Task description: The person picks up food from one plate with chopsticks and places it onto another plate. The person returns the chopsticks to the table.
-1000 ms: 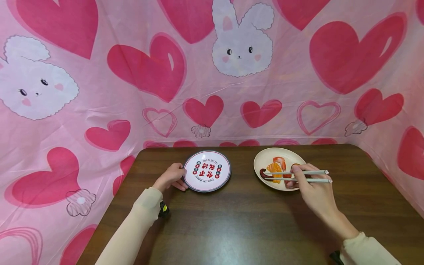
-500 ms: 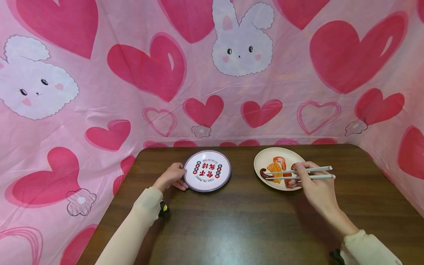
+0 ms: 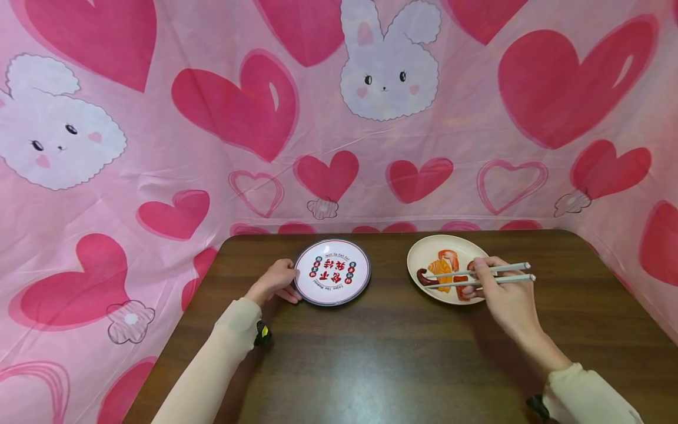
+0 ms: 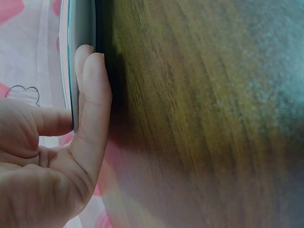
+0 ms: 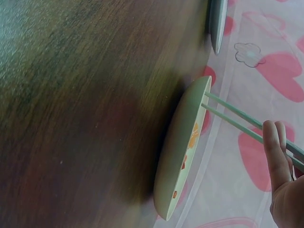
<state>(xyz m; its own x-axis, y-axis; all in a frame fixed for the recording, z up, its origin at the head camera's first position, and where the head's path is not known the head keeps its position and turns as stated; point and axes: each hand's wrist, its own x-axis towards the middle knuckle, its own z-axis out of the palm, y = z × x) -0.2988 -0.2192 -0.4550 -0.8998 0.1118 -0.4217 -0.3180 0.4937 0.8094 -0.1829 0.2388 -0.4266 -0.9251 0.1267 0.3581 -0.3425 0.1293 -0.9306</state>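
My left hand (image 3: pixel 275 282) holds the near-left rim of a white plate (image 3: pixel 332 297) with a dark edge and red lettering. In the left wrist view, the thumb (image 4: pixel 54 121) touches the rim and straight fingers (image 4: pixel 97 95) lie along its underside. Over a cream plate (image 3: pixel 421 250), my right hand (image 3: pixel 505 300) grips a pair of pale chopsticks (image 3: pixel 500 280). Their tips lie by a dark red curled tentacle piece (image 3: pixel 426 281); whether they touch it I cannot tell. Beside it are an orange salmon slice (image 3: pixel 438 268), a shrimp (image 3: pixel 450 257) and red pieces, partly hidden by the hand.
Both plates stand near the far edge of a dark wooden table (image 3: pixel 365 359). A pink cloth (image 3: pixel 238 135) with hearts and rabbits hangs behind and at the sides.
The right hand has shifted slightly right with the chopsticks, whose tips have drawn a little closer together beside the tentacle piece. The left hand and its plate stay where they were.
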